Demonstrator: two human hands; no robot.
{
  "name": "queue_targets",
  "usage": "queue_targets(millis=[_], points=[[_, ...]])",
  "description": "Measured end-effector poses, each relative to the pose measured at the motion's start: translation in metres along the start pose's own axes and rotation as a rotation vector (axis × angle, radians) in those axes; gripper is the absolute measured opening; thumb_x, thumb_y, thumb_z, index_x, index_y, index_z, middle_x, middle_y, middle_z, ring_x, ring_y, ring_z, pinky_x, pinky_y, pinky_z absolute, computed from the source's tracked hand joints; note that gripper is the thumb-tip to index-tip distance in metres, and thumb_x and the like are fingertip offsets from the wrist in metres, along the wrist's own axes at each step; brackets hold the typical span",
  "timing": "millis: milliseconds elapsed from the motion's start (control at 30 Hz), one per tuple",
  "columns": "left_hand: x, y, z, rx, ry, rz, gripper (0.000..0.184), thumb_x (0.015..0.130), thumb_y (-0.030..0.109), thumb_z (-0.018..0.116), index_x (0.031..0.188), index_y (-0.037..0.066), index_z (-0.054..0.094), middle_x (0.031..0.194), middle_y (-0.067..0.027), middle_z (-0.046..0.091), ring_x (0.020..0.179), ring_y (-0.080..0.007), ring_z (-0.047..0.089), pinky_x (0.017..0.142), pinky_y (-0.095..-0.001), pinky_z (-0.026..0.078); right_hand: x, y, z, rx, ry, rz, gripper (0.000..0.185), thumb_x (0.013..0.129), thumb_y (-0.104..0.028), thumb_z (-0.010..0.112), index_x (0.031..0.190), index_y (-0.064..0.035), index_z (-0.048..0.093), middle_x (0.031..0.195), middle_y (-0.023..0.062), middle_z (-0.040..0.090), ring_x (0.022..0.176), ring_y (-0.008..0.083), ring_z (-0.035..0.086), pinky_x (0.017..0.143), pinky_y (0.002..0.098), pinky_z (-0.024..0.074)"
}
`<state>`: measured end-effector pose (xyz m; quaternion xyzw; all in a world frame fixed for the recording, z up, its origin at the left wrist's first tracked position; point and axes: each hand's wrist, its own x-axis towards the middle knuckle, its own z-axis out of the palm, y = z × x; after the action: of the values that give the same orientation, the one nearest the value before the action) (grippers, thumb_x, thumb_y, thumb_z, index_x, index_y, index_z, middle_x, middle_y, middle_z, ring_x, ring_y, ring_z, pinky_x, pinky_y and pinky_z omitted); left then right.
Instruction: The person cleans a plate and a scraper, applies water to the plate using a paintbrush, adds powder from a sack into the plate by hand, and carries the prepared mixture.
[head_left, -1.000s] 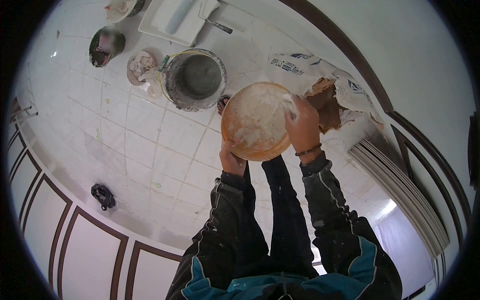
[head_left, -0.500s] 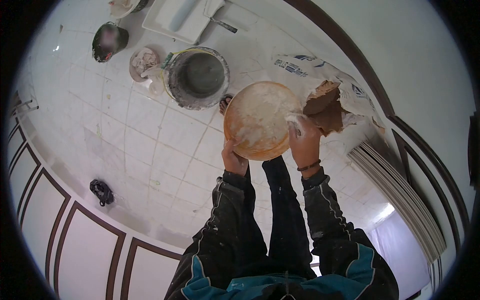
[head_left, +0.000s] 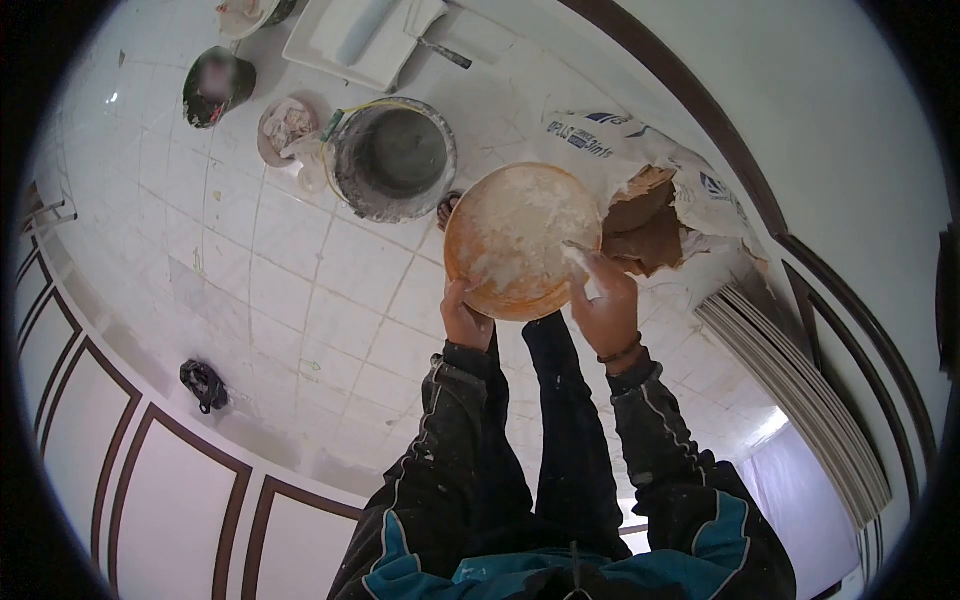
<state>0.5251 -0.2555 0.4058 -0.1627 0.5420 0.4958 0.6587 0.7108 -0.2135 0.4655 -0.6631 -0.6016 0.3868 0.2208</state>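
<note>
A round orange basin point(head_left: 521, 220) with white powder point(head_left: 530, 215) in it hangs in front of me above the floor. My left hand point(head_left: 467, 315) grips its near-left rim, thumb on the inner side. Over the near-right part of the basin is my right hand point(head_left: 606, 305), its dusty white fingers stretched toward the powder and thumb apart from them. I see nothing held in it. Just right of the basin lies a torn paper sack point(head_left: 645, 225), its brown inner layer showing. A bucket point(head_left: 395, 160) of grey liquid stands beyond the basin to the left.
A paint tray point(head_left: 365, 40) with a roller lies at the top. Left of the bucket are a small tub point(head_left: 290, 130) and a dark green pail point(head_left: 218, 88). Stacked long panels point(head_left: 800, 400) lean along the right wall. A black bag point(head_left: 203, 386) lies on the tiles.
My right hand has shifted slightly left and down from the basin's right rim, its fingers now stretched out over the powder. My left hand keeps its hold on the rim.
</note>
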Motion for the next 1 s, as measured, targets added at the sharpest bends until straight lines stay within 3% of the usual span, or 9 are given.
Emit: queue_targets(millis=[133, 200, 300, 433, 533, 733, 833, 900, 1000], points=[[0.003, -0.003, -0.002, -0.015, 0.002, 0.009, 0.043, 0.079, 0.014, 0.049, 0.119, -0.001, 0.05, 0.12, -0.0141, 0.055, 0.115, -0.0314, 0.052, 0.1, -0.0475, 0.042, 0.017, -0.004, 0.012, -0.05, -0.016, -0.048, 0.031, 0.082, -0.002, 0.058, 0.113, -0.0008, 0.064, 0.115, 0.0173, 0.064, 0.109, 0.0328, 0.06, 0.096, 0.0407, 0.0448], [0.003, -0.004, -0.003, -0.008, 0.013, 0.013, 0.042, 0.078, 0.014, 0.049, 0.118, -0.001, 0.05, 0.12, -0.0141, 0.055, 0.115, -0.0315, 0.052, 0.1, -0.0473, 0.042, 0.03, -0.01, 0.018, -0.198, -0.023, -0.115, 0.04, 0.081, -0.005, 0.058, 0.12, -0.0033, 0.059, 0.122, 0.0168, 0.06, 0.118, 0.0337, 0.053, 0.105, 0.0442, 0.0351], [0.003, -0.005, 0.0, -0.024, -0.023, 0.001, 0.044, 0.08, 0.013, 0.049, 0.121, -0.001, 0.049, 0.121, -0.0142, 0.055, 0.117, -0.0314, 0.052, 0.101, -0.0473, 0.042, 0.043, -0.016, 0.029, -0.277, -0.006, -0.136, 0.046, 0.08, -0.007, 0.058, 0.126, -0.0053, 0.056, 0.124, 0.0164, 0.058, 0.12, 0.033, 0.05, 0.108, 0.0477, 0.0287], [0.004, -0.006, 0.0, -0.046, -0.042, -0.013, 0.047, 0.082, 0.013, 0.049, 0.127, -0.001, 0.045, 0.126, -0.0146, 0.053, 0.12, -0.0311, 0.051, 0.103, -0.0471, 0.041, 0.046, -0.005, 0.046, -0.211, 0.0, -0.138, 0.046, 0.08, -0.008, 0.059, 0.126, -0.0056, 0.055, 0.118, 0.0162, 0.061, 0.115, 0.0335, 0.053, 0.106, 0.0505, 0.0294], [0.005, -0.005, -0.001, -0.04, -0.047, -0.016, 0.048, 0.083, 0.013, 0.048, 0.128, -0.002, 0.044, 0.127, -0.015, 0.052, 0.12, -0.031, 0.05, 0.103, -0.0469, 0.041, 0.04, -0.006, 0.044, -0.116, -0.173, -0.151, 0.041, 0.081, -0.008, 0.059, 0.122, -0.0054, 0.058, 0.113, 0.0157, 0.063, 0.111, 0.035, 0.055, 0.106, 0.0501, 0.0295], [0.004, -0.003, 0.002, 0.01, -0.016, 0.001, 0.048, 0.082, 0.015, 0.049, 0.127, -0.002, 0.045, 0.126, -0.0154, 0.052, 0.119, -0.0312, 0.051, 0.102, -0.0463, 0.042, 0.038, -0.007, 0.019, -0.007, 0.094, -0.234, 0.026, 0.083, -0.005, 0.058, 0.109, -0.0027, 0.064, 0.106, 0.0138, 0.065, 0.103, 0.0331, 0.059, 0.095, 0.0421, 0.0423], [0.006, -0.004, -0.006, 0.043, 0.018, 0.05, 0.047, 0.083, 0.017, 0.049, 0.126, -0.002, 0.046, 0.123, -0.0153, 0.054, 0.117, -0.0313, 0.053, 0.101, -0.0463, 0.043, 0.035, 0.002, -0.001, 0.036, 0.217, -0.123, 0.024, 0.081, -0.005, 0.058, 0.103, -0.0013, 0.064, 0.103, 0.0131, 0.066, 0.1, 0.0339, 0.06, 0.09, 0.0422, 0.0449], [0.005, -0.002, -0.01, 0.056, 0.035, 0.078, 0.046, 0.083, 0.018, 0.049, 0.125, -0.002, 0.047, 0.122, -0.0152, 0.055, 0.116, -0.0313, 0.053, 0.1, -0.0463, 0.044, 0.033, 0.018, -0.016, -0.048, 0.322, -0.069, 0.02, 0.081, -0.005, 0.056, 0.1, -0.0014, 0.064, 0.098, 0.0137, 0.065, 0.095, 0.0348, 0.06, 0.085, 0.0418, 0.0466], [0.004, 0.008, -0.006, 0.058, 0.055, 0.154, 0.045, 0.084, 0.019, 0.049, 0.124, -0.001, 0.048, 0.119, -0.0146, 0.056, 0.114, -0.0311, 0.055, 0.098, -0.0463, 0.045, 0.029, 0.061, -0.026, -0.283, 0.295, 0.008, 0.018, 0.082, -0.005, 0.053, 0.096, -0.002, 0.064, 0.094, 0.0132, 0.065, 0.09, 0.032, 0.061, 0.083, 0.0403, 0.0471]])
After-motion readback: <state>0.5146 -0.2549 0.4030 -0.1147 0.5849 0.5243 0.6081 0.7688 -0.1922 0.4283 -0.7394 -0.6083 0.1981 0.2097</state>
